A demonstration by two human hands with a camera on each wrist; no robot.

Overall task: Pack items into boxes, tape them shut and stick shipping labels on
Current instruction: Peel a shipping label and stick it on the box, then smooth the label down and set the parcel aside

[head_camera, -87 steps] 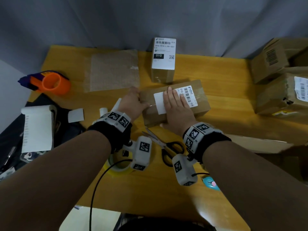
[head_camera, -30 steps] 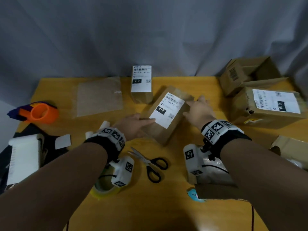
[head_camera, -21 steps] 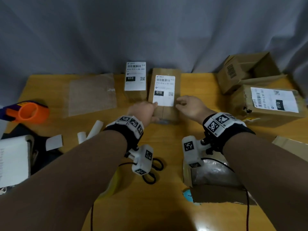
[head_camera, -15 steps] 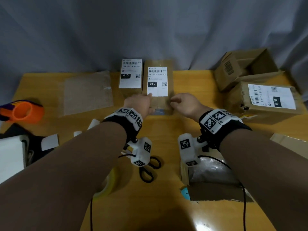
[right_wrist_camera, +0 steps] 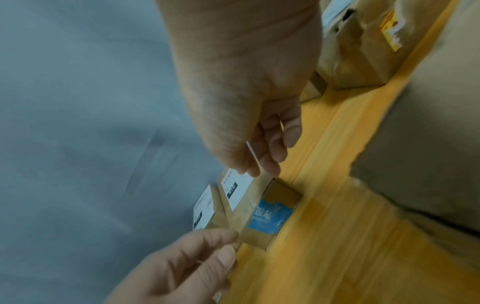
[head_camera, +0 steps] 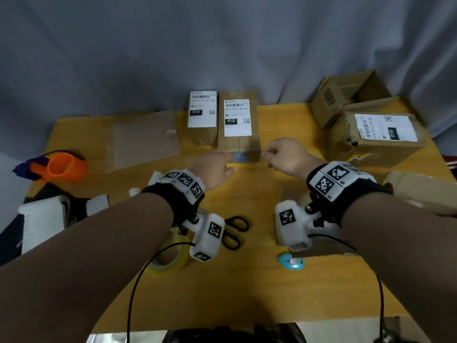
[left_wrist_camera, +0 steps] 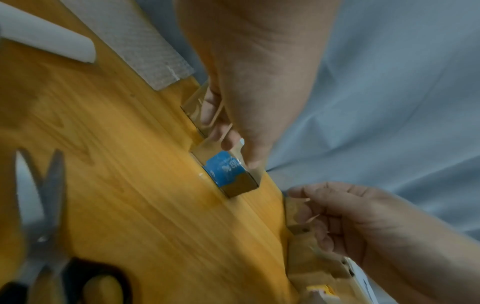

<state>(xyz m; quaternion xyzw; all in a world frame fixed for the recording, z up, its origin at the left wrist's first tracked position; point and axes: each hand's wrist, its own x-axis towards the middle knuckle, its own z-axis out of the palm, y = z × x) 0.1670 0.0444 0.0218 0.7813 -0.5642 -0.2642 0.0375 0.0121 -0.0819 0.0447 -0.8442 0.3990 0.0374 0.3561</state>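
A small brown box [head_camera: 238, 142] with a white shipping label [head_camera: 237, 117] and a blue patch on its near end lies at the table's far edge, right beside another labelled box [head_camera: 201, 115]. My left hand [head_camera: 212, 167] hovers just in front of its near left corner, fingers loosely curled and holding nothing. The right hand [head_camera: 282, 154] is just right of the near end, also loosely curled and empty. The left wrist view shows the box end [left_wrist_camera: 233, 181] below my left fingers [left_wrist_camera: 223, 142]; contact is unclear. In the right wrist view my fingers [right_wrist_camera: 267, 156] hang above the box [right_wrist_camera: 259, 216].
An orange tape dispenser [head_camera: 59, 167] and white label stack [head_camera: 42, 219] sit at the left. A bubble-wrap sheet [head_camera: 146, 137] lies far left of the boxes. Scissors [head_camera: 233, 231] and a yellow tape roll [head_camera: 170, 258] lie near me. Bigger cardboard boxes [head_camera: 378, 144] crowd the right.
The labelled box was turned and slid to the far edge beside the other labelled box. Both hands have since let go and drawn back a little.
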